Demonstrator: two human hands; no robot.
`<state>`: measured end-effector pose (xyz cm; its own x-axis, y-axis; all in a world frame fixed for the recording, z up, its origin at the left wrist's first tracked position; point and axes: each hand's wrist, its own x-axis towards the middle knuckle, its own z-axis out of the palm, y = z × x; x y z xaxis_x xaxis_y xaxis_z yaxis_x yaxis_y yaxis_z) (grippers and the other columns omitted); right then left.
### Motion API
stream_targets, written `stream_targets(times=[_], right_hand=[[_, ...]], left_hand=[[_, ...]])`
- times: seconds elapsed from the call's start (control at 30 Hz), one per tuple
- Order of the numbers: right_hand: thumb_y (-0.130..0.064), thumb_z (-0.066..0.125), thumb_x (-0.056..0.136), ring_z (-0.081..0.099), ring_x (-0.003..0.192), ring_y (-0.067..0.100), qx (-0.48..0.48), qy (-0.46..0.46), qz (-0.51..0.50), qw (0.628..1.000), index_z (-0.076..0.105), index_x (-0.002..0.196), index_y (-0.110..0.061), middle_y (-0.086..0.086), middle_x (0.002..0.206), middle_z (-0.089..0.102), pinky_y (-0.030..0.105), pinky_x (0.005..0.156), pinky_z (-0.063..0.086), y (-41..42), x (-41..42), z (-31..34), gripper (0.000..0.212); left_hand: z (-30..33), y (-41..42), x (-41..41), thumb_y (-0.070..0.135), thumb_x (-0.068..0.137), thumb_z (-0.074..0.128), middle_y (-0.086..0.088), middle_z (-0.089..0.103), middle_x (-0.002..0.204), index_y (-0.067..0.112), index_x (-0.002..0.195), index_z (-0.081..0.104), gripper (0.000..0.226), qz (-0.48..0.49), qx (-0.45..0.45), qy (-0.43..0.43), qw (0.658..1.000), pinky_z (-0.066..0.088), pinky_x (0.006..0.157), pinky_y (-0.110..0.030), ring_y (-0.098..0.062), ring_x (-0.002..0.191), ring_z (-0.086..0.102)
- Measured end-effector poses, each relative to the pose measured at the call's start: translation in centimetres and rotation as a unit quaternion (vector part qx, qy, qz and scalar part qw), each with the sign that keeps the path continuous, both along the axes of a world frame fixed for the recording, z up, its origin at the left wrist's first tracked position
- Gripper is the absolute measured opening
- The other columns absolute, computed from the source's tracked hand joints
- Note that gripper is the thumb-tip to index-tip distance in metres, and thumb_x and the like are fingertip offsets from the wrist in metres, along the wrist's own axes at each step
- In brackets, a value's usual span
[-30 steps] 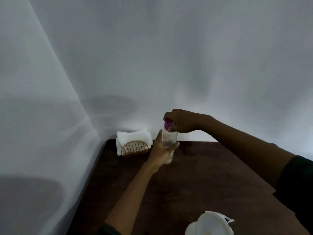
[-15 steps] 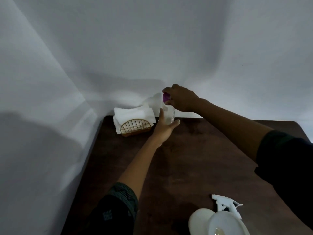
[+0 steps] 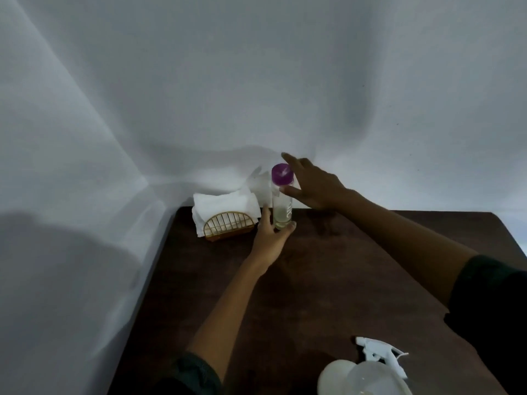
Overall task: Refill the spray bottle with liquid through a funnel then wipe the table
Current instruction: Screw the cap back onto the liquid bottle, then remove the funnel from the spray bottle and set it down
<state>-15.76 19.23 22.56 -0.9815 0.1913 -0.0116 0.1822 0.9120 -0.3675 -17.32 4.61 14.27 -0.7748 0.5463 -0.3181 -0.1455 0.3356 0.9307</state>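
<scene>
Walls [image 3: 285, 81] of plain white meet in a corner beyond both hands, and below them a dark brown table [image 3: 328, 280] carries everything else. Two forearms in dark sleeves reach out over it from the near edge.

Just left of the left hand [image 3: 271, 238] stands a gold wire napkin holder [image 3: 228, 225], packed with a stack of white paper napkins [image 3: 225, 205] that rise above its arched front. It sits against the far wall, close to the corner.

At the near edge, well behind the right hand [image 3: 316, 186] and below its forearm, a pale funnel [image 3: 336, 379] sits over what seems to be the clear spray bottle [image 3: 373, 379]; whether it holds any liquid cannot be told. The white trigger sprayer [image 3: 382, 354] lies on the table just beside it, off the bottle.

Between the two hands stands a tall, clear refill bottle [image 3: 281, 206], upright on the table with a purple cap [image 3: 282, 174] on top. A pale yellowish liquid fills only its lowest part. White lettering runs up its side, too blurred to read.

Thumb and fingers of the left hand curl around the foot of this bottle, gripping it. The right hand hangs released, fingers spread, just right of the cap and upper body, its thumb tip at or near the glass; contact cannot be told.
</scene>
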Motion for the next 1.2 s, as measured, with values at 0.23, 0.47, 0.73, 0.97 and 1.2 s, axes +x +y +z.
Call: stream_targets(times=[0.23,0.47,0.73,0.97,1.2], right_hand=[[-0.038,0.051,0.092,0.054,0.105,0.013,-0.129,-0.010,0.013,0.991,0.035,0.138,-0.025,0.006,0.131,0.051,0.031,0.088,0.045,-2.4,9.9,1.8,0.050],[-0.039,0.050,0.091,0.057,0.101,0.002,-0.266,-0.085,0.016,0.960,0.048,0.127,-0.028,-0.005,0.120,0.058,0.020,0.083,0.049,-3.5,21.8,-0.7,0.038],[-0.067,0.043,0.078,0.057,0.102,0.005,-0.322,-0.100,-0.038,0.941,0.047,0.126,-0.034,-0.019,0.116,0.053,0.023,0.082,0.051,-5.9,29.9,-2.5,0.058],[-0.020,0.051,0.094,0.067,0.076,0.014,-0.358,-0.020,-0.093,0.929,0.056,0.116,-0.020,-0.003,0.099,0.065,0.024,0.059,0.055,-8.8,31.2,-4.0,0.022],[-0.019,0.054,0.093,0.068,0.072,0.013,-0.392,0.011,-0.119,0.912,0.061,0.113,-0.017,0.000,0.094,0.071,0.021,0.056,0.051,-10.2,31.3,-4.3,0.022]], left_hand=[[-0.3,-6.5,10.0,0.029,0.090,0.062,0.007,0.038,0.148,0.035,0.144,0.032,0.062,-0.024,0.012,-0.007,1.000,0.043,0.099,-0.028,-0.011,0.127,0.045],[-3.0,-11.5,19.7,0.029,0.091,0.062,0.016,0.036,0.148,0.043,0.140,0.035,0.058,-0.062,-0.060,-0.021,0.996,0.037,0.110,-0.035,-0.008,0.132,0.039],[-4.3,-12.3,24.5,0.034,0.090,0.061,0.016,0.029,0.153,0.039,0.146,0.027,0.067,-0.141,-0.120,0.046,0.982,0.029,0.117,-0.039,-0.009,0.142,0.027],[-5.0,-12.5,25.6,0.032,0.090,0.061,0.013,0.018,0.158,0.032,0.151,0.018,0.074,-0.168,-0.144,0.077,0.972,0.025,0.119,-0.042,-0.012,0.145,0.019],[-5.2,-12.9,25.4,0.036,0.087,0.063,0.012,0.021,0.157,0.031,0.151,0.019,0.078,-0.168,-0.141,0.081,0.972,0.027,0.117,-0.045,-0.014,0.144,0.021]])
